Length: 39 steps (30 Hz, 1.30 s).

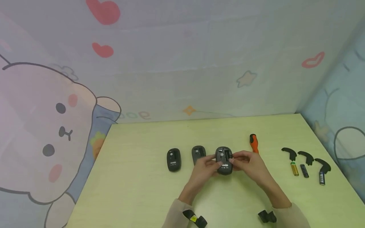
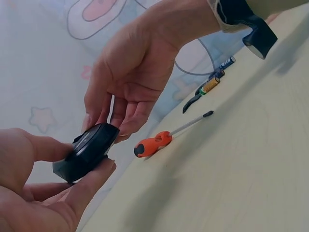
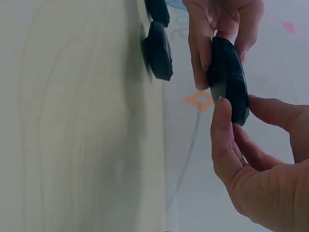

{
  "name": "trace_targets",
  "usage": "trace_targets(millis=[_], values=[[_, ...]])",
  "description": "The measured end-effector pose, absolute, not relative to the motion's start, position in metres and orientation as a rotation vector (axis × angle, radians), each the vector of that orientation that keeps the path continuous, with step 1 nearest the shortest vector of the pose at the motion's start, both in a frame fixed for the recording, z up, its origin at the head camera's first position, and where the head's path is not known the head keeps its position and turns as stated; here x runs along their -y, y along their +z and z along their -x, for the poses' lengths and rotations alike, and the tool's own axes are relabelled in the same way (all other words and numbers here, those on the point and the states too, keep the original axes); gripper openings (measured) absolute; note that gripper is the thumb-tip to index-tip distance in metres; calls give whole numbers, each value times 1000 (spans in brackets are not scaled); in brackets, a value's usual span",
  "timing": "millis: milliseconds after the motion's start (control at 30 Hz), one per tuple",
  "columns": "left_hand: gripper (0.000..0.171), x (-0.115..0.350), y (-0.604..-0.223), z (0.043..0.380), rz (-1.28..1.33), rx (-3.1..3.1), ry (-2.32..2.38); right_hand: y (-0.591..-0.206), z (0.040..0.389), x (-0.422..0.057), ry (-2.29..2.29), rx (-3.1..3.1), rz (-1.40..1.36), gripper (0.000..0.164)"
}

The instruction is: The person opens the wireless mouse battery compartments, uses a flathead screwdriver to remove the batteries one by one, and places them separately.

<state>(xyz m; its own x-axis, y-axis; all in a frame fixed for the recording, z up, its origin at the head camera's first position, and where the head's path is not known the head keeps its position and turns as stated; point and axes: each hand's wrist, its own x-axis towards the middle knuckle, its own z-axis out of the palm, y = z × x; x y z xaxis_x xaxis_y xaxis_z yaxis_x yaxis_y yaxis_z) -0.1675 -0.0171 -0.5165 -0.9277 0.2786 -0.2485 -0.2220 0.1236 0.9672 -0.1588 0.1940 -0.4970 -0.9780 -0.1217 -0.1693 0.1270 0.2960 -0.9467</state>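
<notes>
Between both hands, raised above the table, is a black computer mouse (image 1: pixel 224 160) with its underside facing up and its battery slot uncovered. My left hand (image 1: pixel 201 170) grips its left side, thumb on the underside. On the opposite side my right hand (image 1: pixel 250 165) pinches the edge between thumb and fingers. The left wrist view shows the mouse (image 2: pixel 87 152) edge-on, held by both hands; the right wrist view shows the mouse (image 3: pixel 229 79) the same way. A second mouse (image 1: pixel 198 153) lies partly hidden behind the left hand, and a third mouse (image 1: pixel 174 160) lies further left.
An orange-handled screwdriver (image 1: pixel 254 143) lies behind my right hand, its shaft visible in the left wrist view. At the table's right are several black curved covers (image 1: pixel 306 157), with a gold battery (image 1: pixel 294 168), a dark battery (image 1: pixel 304 171) and a striped battery (image 1: pixel 322 178) before them.
</notes>
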Motion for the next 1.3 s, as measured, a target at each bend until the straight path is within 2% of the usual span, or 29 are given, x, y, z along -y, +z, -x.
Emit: trace_targets(millis=[533,1000,1300], values=[[42,-12,-527,185,-19,-2612,1558,-526,192,-200,-1748,-2303,-23,42],[24,-39,-527,193,-168,-2866,1143,-534,204,-213,-1645,-2373,-76,38],[27,-38,-522,194,-219,-2922,961,-535,210,-208,-1625,-2395,-74,31]])
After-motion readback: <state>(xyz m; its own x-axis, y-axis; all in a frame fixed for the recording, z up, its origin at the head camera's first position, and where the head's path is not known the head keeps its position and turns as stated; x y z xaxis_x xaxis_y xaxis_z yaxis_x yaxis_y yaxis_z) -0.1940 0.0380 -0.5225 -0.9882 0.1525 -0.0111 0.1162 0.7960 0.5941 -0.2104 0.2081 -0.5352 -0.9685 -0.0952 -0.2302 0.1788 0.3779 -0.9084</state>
